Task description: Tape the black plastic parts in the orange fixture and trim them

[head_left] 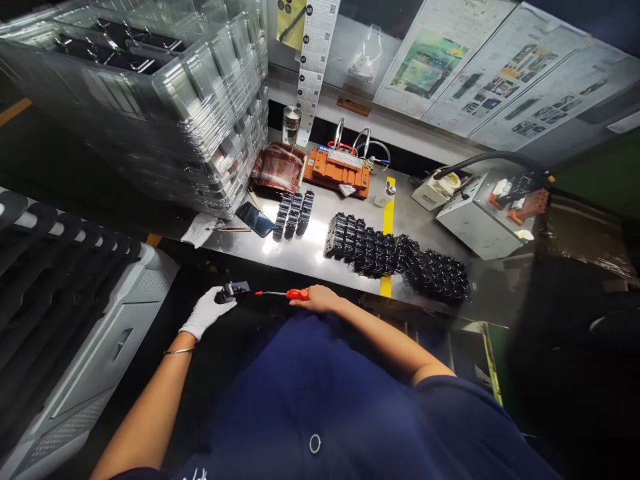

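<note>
My left hand (206, 313), in a white glove, is closed around a small black plastic part (235, 290) in front of the bench edge. My bare right hand (323, 299) grips a red air blow gun (297, 294), whose thin metal nozzle ends in a red tip. That tip points left at the black part, a short gap away from it. On the bench beyond my right hand lie rows of black plastic parts (370, 247). Three shorter strips of similar parts (293, 215) stand to their left.
Tall stacks of clear plastic trays (210, 113) rise at the left. A phone (255, 219), an orange fixture (339, 170), a brown film-wrapped bundle (278, 168) and a glass bottle (291, 123) stand on the metal bench. A grey box-shaped machine (480, 217) occupies its right end.
</note>
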Demonstrator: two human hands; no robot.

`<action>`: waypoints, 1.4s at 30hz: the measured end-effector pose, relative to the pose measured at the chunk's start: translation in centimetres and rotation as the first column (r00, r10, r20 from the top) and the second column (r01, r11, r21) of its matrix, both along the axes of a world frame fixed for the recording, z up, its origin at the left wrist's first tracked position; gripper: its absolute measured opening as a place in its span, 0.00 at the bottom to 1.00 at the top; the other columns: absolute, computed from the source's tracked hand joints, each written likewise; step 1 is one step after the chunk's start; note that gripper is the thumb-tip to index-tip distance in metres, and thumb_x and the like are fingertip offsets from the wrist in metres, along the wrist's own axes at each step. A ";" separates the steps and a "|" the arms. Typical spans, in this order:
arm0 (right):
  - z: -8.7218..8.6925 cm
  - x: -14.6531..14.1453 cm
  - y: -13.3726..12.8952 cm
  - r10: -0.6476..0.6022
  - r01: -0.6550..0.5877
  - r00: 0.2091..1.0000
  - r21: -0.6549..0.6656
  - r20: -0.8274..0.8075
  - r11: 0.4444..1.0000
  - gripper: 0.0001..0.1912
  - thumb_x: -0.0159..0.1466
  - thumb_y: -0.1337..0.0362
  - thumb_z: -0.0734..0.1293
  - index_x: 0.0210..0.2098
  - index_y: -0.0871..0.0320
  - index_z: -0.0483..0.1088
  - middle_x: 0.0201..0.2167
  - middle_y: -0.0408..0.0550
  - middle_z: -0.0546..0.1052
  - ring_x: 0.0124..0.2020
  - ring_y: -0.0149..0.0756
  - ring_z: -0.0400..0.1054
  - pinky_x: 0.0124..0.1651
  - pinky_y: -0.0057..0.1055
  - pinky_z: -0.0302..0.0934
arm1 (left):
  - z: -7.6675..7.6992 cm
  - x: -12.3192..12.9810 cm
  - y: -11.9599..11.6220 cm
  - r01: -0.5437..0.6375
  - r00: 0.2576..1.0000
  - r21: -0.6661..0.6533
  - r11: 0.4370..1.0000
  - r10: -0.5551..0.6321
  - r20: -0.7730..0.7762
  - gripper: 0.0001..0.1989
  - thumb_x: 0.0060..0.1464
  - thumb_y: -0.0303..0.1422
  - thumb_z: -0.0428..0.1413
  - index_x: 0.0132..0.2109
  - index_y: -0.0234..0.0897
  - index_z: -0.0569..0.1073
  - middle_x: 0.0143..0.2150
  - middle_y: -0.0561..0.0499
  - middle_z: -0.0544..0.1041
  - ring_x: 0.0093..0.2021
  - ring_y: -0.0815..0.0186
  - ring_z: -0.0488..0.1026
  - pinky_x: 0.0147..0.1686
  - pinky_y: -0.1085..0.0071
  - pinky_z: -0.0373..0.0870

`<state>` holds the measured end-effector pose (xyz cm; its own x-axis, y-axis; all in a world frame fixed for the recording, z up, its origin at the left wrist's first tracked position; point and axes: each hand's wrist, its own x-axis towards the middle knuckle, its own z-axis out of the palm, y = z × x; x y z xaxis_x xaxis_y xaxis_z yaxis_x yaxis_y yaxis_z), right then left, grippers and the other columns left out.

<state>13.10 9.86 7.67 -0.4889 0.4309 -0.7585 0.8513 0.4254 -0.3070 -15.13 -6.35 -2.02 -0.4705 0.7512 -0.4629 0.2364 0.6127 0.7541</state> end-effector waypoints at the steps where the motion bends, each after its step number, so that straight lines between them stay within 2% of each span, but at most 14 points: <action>1: 0.0 0.0 -0.2 0.014 -0.014 1.000 -0.012 -0.003 1.000 0.36 0.59 0.32 0.58 0.39 0.58 0.76 0.38 0.54 0.80 0.38 0.44 0.74 0.34 0.29 0.60 | 0.0 -0.2 0.1 -0.054 0.998 -0.030 0.998 0.055 0.012 0.22 0.38 0.42 0.64 0.40 0.37 0.73 0.41 0.44 0.80 0.44 0.54 0.75 0.49 0.60 0.70; 3: 0.2 -0.2 -0.9 0.051 -0.052 0.998 -0.046 -0.032 0.998 0.36 0.59 0.31 0.58 0.37 0.57 0.76 0.36 0.53 0.80 0.37 0.43 0.75 0.33 0.29 0.59 | 0.0 -0.3 0.5 -0.167 0.986 -0.079 0.983 0.169 0.008 0.21 0.42 0.49 0.60 0.35 0.36 0.71 0.32 0.47 0.77 0.36 0.58 0.74 0.38 0.63 0.71; 6: 0.3 -1.0 -2.2 0.123 -0.128 0.990 -0.059 -0.075 0.990 0.36 0.59 0.30 0.57 0.35 0.57 0.76 0.35 0.53 0.80 0.36 0.43 0.75 0.33 0.29 0.59 | 0.1 0.1 1.7 -0.265 0.964 -0.127 0.956 0.263 -0.033 0.20 0.45 0.51 0.56 0.29 0.38 0.67 0.24 0.52 0.69 0.27 0.62 0.69 0.29 0.67 0.66; 9: 0.0 -1.8 -3.0 0.177 -0.181 0.980 -0.039 -0.089 0.983 0.37 0.59 0.30 0.57 0.38 0.56 0.76 0.36 0.54 0.80 0.38 0.46 0.75 0.36 0.30 0.61 | 0.5 0.6 2.8 -0.282 0.959 -0.129 0.951 0.278 -0.051 0.19 0.43 0.50 0.58 0.28 0.38 0.66 0.23 0.54 0.68 0.27 0.64 0.66 0.27 0.69 0.64; 13: -0.5 -2.2 -3.3 0.189 -0.191 0.978 -0.018 -0.083 0.981 0.38 0.59 0.31 0.56 0.40 0.57 0.76 0.37 0.55 0.80 0.39 0.47 0.76 0.37 0.31 0.62 | 1.1 0.9 3.7 -0.283 0.959 -0.128 0.950 0.279 -0.052 0.19 0.44 0.50 0.58 0.27 0.38 0.66 0.23 0.54 0.67 0.27 0.65 0.64 0.28 0.69 0.62; 19: -0.7 -2.0 -3.4 0.170 -0.171 0.983 -0.010 -0.074 0.985 0.37 0.59 0.31 0.56 0.38 0.58 0.76 0.38 0.55 0.81 0.40 0.49 0.76 0.37 0.32 0.63 | 1.4 1.7 3.7 -0.260 0.965 -0.138 0.956 0.262 -0.010 0.18 0.45 0.48 0.59 0.30 0.36 0.69 0.26 0.51 0.72 0.30 0.62 0.69 0.30 0.69 0.65; 25: -1.4 -1.0 -2.1 -0.029 0.034 0.998 0.084 -0.058 0.996 0.37 0.62 0.33 0.54 0.46 0.58 0.73 0.43 0.55 0.80 0.44 0.48 0.75 0.41 0.33 0.64 | 2.4 2.7 2.4 -0.115 0.981 -0.113 0.987 0.131 0.146 0.24 0.47 0.49 0.59 0.43 0.34 0.76 0.37 0.46 0.80 0.38 0.58 0.76 0.37 0.68 0.71; 29: -2.2 0.1 -1.3 -0.082 0.085 0.995 0.058 -0.049 0.995 0.36 0.62 0.33 0.55 0.45 0.58 0.74 0.44 0.55 0.80 0.45 0.48 0.75 0.42 0.33 0.65 | 2.8 3.8 2.5 -0.055 0.986 -0.129 0.990 0.074 0.147 0.25 0.48 0.48 0.59 0.46 0.33 0.76 0.43 0.43 0.80 0.44 0.55 0.76 0.44 0.65 0.71; 33: -2.8 1.4 -1.0 -0.078 0.080 0.994 0.027 -0.073 0.996 0.36 0.62 0.33 0.55 0.43 0.57 0.75 0.43 0.56 0.80 0.46 0.48 0.75 0.43 0.33 0.65 | 2.8 5.3 3.8 0.038 0.992 -0.169 0.985 -0.017 0.123 0.24 0.50 0.45 0.58 0.50 0.34 0.76 0.48 0.42 0.80 0.50 0.53 0.75 0.49 0.63 0.69; 36: -2.9 3.1 -0.5 -0.110 0.111 0.991 0.000 -0.071 0.994 0.35 0.62 0.34 0.56 0.41 0.58 0.75 0.43 0.57 0.80 0.45 0.49 0.75 0.42 0.34 0.65 | 2.6 6.3 4.8 0.122 0.990 -0.185 0.975 -0.106 0.095 0.23 0.50 0.46 0.59 0.47 0.34 0.76 0.48 0.41 0.80 0.51 0.51 0.74 0.51 0.60 0.68; 39: -2.9 5.7 0.4 -0.198 0.196 0.976 -0.035 -0.085 0.980 0.33 0.62 0.35 0.57 0.41 0.58 0.75 0.44 0.56 0.80 0.46 0.48 0.75 0.42 0.33 0.64 | 2.4 7.1 6.1 0.205 0.979 -0.222 0.953 -0.199 0.047 0.18 0.48 0.44 0.60 0.40 0.36 0.77 0.42 0.40 0.81 0.46 0.48 0.76 0.48 0.56 0.69; 42: -3.0 9.0 1.4 -0.327 0.324 0.941 -0.052 -0.087 0.945 0.30 0.62 0.37 0.59 0.44 0.56 0.74 0.45 0.54 0.80 0.47 0.47 0.74 0.43 0.33 0.64 | 2.8 8.3 9.0 0.272 0.959 -0.236 0.933 -0.282 -0.006 0.15 0.48 0.42 0.59 0.38 0.36 0.76 0.41 0.38 0.81 0.43 0.47 0.77 0.46 0.55 0.70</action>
